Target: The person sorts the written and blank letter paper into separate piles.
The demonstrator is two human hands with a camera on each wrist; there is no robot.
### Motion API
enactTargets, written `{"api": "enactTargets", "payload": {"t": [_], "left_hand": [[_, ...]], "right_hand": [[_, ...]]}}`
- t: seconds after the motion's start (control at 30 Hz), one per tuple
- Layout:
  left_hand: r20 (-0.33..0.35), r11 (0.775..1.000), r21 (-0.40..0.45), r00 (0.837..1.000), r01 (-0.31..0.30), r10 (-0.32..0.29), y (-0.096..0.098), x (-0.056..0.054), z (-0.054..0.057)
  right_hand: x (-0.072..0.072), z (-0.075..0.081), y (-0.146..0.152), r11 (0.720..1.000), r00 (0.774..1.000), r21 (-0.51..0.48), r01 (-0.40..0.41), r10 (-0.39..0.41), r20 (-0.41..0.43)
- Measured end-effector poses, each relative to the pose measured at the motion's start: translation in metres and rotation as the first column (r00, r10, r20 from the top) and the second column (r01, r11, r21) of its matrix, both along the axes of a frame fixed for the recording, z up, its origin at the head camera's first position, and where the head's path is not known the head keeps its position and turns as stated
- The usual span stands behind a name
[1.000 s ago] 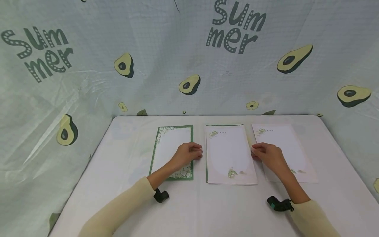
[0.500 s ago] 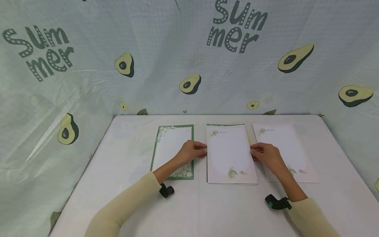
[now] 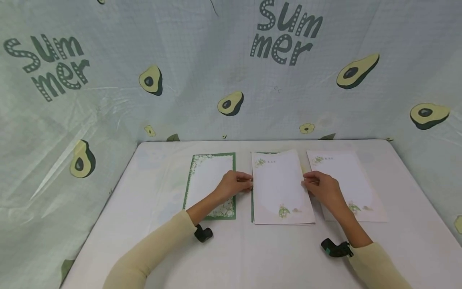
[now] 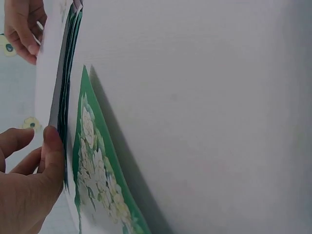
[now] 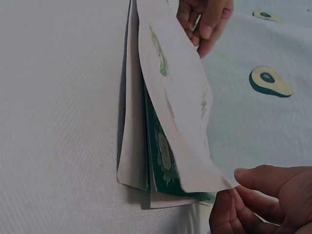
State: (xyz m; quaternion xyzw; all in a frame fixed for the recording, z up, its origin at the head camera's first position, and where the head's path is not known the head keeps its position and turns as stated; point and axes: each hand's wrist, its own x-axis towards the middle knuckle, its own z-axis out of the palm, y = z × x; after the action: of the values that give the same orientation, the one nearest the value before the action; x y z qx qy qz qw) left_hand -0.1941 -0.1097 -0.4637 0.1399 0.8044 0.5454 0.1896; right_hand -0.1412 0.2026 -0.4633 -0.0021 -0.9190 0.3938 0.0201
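A stack of decorated paper lies mid-table, topped by a pale pink sheet (image 3: 279, 184) with small green plant prints. My right hand (image 3: 324, 188) pinches this sheet's right edge between thumb and fingers. In the right wrist view the sheet (image 5: 183, 105) bows upward, baring a green-bordered sheet (image 5: 163, 153) among the layers beneath. My left hand (image 3: 234, 185) is at the stack's left side; in the left wrist view an index fingertip (image 4: 52, 136) touches the layered edge (image 4: 69, 68), its thumb held apart.
Left of the stack lies a green-bordered floral sheet (image 3: 211, 176), partly under my left forearm. Another pink sheet (image 3: 351, 172) lies on the right, overlapped by my right hand and wrist. The white table (image 3: 245, 257) meets an avocado-printed curtain (image 3: 187, 112) at its back edge.
My left hand has moved right to the stack's edge. My right hand has shifted slightly left, and the top sheet now bows up and sits askew over the layers beneath.
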Motion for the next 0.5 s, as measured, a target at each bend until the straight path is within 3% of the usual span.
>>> {"api": "enactTargets", "payload": {"t": [0.2, 0.5], "left_hand": [[-0.077, 1.000, 0.003, 0.997, -0.031, 0.031, 0.0030, 0.0019, 0.0013], [0.001, 0.982, 0.147, 0.993, -0.120, 0.121, 0.0089, 0.0079, -0.0038]], "right_hand": [[-0.0006, 0.0022, -0.0041, 1.000, 0.999, -0.014, 0.004, -0.004, -0.049], [0.0026, 0.0028, -0.0090, 0.997, 0.998, -0.070, 0.041, -0.045, -0.052]]}}
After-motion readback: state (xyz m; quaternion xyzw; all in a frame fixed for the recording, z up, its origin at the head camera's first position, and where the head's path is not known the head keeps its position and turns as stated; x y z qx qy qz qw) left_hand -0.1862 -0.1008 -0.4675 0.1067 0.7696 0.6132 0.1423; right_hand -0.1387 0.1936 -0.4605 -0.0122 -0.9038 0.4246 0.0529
